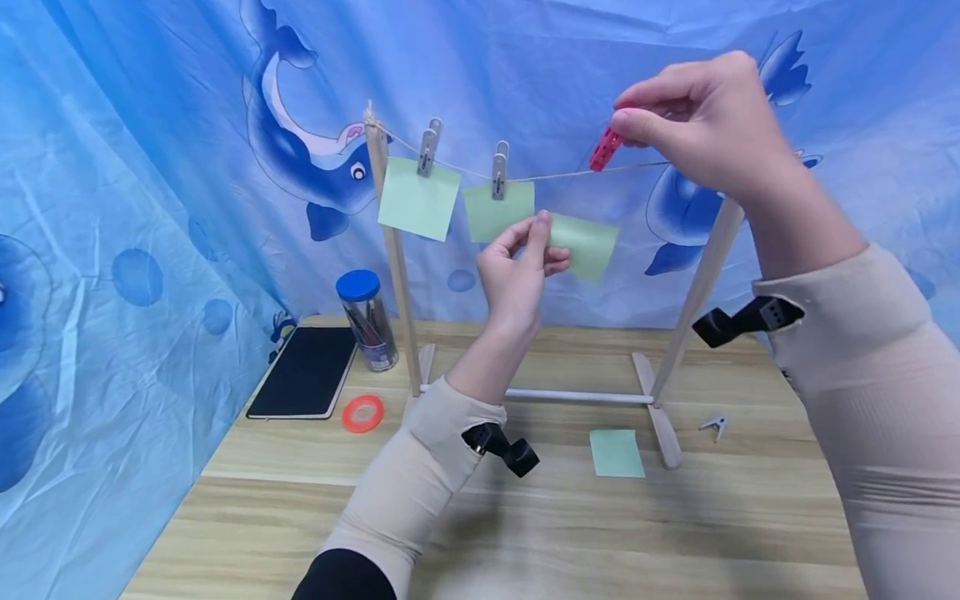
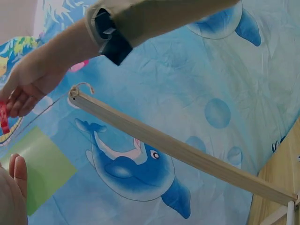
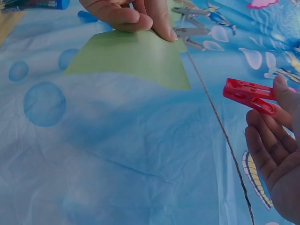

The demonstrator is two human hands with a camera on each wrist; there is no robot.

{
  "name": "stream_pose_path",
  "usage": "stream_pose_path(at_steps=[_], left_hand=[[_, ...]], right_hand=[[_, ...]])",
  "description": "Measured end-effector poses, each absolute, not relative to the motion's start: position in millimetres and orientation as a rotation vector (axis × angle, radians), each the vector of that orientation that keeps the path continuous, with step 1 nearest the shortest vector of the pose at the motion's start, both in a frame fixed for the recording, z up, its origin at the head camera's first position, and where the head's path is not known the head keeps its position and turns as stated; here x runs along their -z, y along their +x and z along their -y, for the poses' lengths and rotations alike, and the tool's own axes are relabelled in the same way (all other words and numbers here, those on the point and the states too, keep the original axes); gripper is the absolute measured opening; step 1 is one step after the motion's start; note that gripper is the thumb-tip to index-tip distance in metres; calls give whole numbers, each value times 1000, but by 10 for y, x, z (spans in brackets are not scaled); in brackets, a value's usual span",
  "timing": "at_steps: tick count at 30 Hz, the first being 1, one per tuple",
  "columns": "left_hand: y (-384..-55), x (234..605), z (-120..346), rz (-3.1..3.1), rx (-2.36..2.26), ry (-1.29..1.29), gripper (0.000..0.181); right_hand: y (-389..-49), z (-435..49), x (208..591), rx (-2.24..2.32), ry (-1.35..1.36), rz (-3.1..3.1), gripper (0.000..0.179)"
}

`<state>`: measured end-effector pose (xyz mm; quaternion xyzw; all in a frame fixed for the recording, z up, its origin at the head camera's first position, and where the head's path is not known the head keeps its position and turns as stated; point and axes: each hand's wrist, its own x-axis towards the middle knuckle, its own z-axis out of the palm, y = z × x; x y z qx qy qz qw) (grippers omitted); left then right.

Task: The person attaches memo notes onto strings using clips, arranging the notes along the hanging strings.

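My left hand (image 1: 517, 271) pinches a green paper note (image 1: 588, 242) by its left edge, just below the string (image 1: 558, 176). Up and to the right, my right hand (image 1: 701, 125) holds a red clothespin (image 1: 604, 150) between thumb and fingers; in the right wrist view the red clothespin (image 3: 248, 93) appears beside the string, apart from the note. Two more notes hang from the string: a left one (image 1: 418, 200) under a grey clothespin (image 1: 429, 148), and a middle one (image 1: 487, 210) under another grey clothespin (image 1: 499, 171), partly behind my left hand.
A wooden frame (image 1: 708, 258) carries the string above the table (image 1: 570, 533). On the table lie a green note (image 1: 617, 453), a grey clothespin (image 1: 716, 427), a roll of orange tape (image 1: 349, 414) and a black notebook (image 1: 303, 371). A blue-lidded jar (image 1: 369, 321) stands by the left post.
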<state>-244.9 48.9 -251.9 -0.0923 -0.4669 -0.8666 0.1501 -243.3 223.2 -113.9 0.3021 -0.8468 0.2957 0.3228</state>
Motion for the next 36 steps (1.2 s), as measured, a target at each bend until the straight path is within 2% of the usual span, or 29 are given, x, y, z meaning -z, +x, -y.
stream_pose_path(at_steps=[9,23,36], left_hand=[[-2513,2516,-541,1303,2419,-197,22],[-2525,2436,-639,1282,2334,-173,21],[-2524,2372,-640,1247,2302,-146,23]], right_hand=[[-2589,-2100,1064,-759,784,2330,22],[-2606,-2100,1071,-720,929,2357,16],[-2608,-2001,1065,-654,922,2389,12]])
